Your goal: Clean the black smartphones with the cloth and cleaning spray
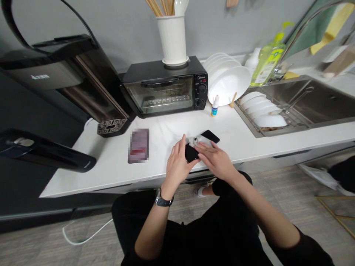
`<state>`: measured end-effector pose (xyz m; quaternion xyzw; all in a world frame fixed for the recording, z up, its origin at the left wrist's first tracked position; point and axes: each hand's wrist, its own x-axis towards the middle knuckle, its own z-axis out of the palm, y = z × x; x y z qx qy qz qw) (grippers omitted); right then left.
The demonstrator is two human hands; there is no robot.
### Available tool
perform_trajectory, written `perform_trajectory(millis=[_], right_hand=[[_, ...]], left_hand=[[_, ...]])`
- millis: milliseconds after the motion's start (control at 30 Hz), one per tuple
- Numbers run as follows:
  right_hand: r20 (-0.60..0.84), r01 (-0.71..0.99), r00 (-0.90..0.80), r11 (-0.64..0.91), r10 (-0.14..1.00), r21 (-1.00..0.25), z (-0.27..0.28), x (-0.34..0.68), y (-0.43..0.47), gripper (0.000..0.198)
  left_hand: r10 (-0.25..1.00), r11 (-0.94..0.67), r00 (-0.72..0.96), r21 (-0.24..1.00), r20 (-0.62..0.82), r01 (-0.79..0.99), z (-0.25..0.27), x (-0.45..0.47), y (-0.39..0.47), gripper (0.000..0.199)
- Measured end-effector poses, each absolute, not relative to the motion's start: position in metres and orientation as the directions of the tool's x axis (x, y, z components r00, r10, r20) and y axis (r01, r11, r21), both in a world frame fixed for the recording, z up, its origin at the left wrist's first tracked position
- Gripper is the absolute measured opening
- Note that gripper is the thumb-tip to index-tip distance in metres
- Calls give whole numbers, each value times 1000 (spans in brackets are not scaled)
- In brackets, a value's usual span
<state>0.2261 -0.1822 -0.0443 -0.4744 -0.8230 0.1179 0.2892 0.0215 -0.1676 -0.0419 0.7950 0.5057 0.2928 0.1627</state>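
Between my two hands lies a black smartphone [191, 153] near the counter's front edge. My left hand [176, 162] holds its left side, fingers straight along the edge and thumb at the near corner. My right hand [216, 159] grips its right side, fingers across the far part and thumb at the near edge. Just beyond the fingers is a crumpled whitish, partly see-through piece, tissue or film [202, 139]; I cannot tell which. Behind it rests a second black phone-like slab [211, 136]. A small white-capped bottle [214, 107] with a blue and yellow label stands farther back.
A blurred-out purplish flat item [139, 146] lies left on the white counter [111, 170]. Behind are a toaster oven [166, 94], a drinks machine [83, 81] and white plates [230, 83]. The sink [318, 99] with bowls is right; a dark cylinder [47, 151] juts in left.
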Motion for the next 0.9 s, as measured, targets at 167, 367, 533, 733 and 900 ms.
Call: perform_trajectory(millis=[167,367,533,733,900], right_hand=[[385,855,-235,378,892,-355,-49,260,-169,49],[379,725,-429,563,820,-397,-45,212,-196,50],[347,620,-524,628,778,-471,-42,210,-193,44],[354,754,-150,339,923,-563,-51,272,-141,38],[287,582,-73,274,955,-765,-54,294,-133,40]], left_hand=[[906,-420,306,539,292,731,-42,25,-166,111],[895,-446,336,551,294,705,-40,22,-167,99],[887,-461,356,540,293,704,-40,20,-167,94],[874,-483,381,465,301,742,-41,20,-167,80],[804,-593,524,328,280,735,-36,22,-183,61]])
